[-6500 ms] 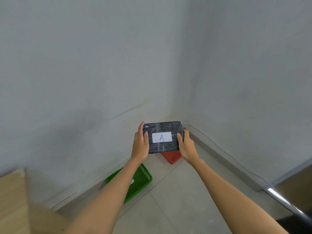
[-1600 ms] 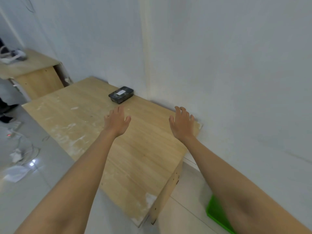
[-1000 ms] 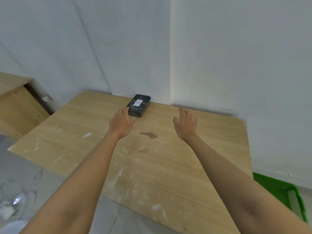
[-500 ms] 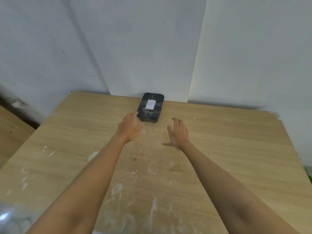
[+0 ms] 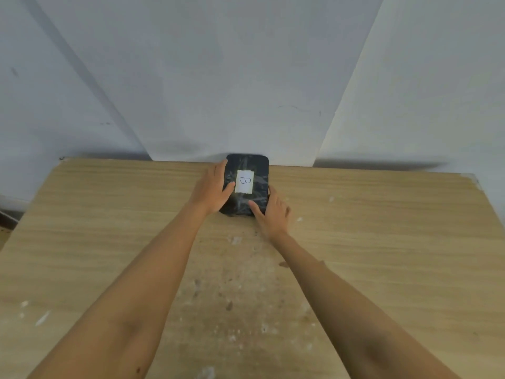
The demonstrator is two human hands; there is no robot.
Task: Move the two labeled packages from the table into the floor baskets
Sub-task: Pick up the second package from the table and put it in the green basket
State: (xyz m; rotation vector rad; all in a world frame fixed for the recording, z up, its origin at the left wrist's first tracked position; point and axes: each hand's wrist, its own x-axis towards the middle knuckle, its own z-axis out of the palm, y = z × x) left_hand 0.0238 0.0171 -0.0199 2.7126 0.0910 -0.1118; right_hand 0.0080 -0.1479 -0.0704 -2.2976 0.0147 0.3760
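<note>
A black plastic-wrapped package (image 5: 254, 165) with a white label marked B lies flat on the wooden table (image 5: 382, 242), at its far edge against the wall. My left hand (image 5: 211, 188) clasps the package's left side, thumb on its top. My right hand (image 5: 273, 214) grips its near right corner, thumb resting on top. No basket and no other package are in view.
White wall panels rise straight behind the table's far edge. The tabletop carries white paint flecks and dark stains in the middle. The table's left edge runs diagonally at the left, with floor beyond it.
Both hands have reached forward from above the tabletop and closed on the sides of package B. The view has moved closer to the table. Earlier, package A was held over the floor baskets.
</note>
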